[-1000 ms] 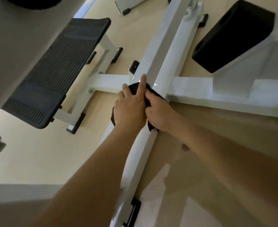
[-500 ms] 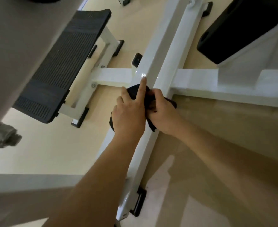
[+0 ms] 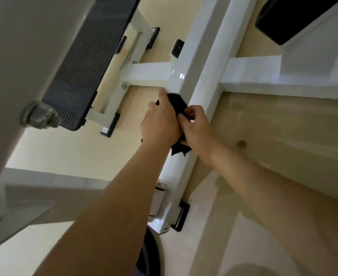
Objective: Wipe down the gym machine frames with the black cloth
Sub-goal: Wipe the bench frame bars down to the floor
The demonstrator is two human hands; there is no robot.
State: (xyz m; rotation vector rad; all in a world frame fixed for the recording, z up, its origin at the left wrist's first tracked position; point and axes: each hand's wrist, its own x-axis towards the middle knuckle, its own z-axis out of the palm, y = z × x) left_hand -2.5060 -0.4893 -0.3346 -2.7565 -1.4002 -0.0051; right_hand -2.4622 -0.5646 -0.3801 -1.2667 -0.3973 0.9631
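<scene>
The black cloth sat bunched and creased on the glossy white frame beam, just below the crossbar. The left hand gripped it, fingers curled over it. The right hand pinched its edge. A ribbed black footplate stood to the left.

One view only: a wide-angle camera on the head, facing forward and steeply down along both forearms. It is near — left hand and right hand sit mid-picture on the frame, floor behind.
</scene>
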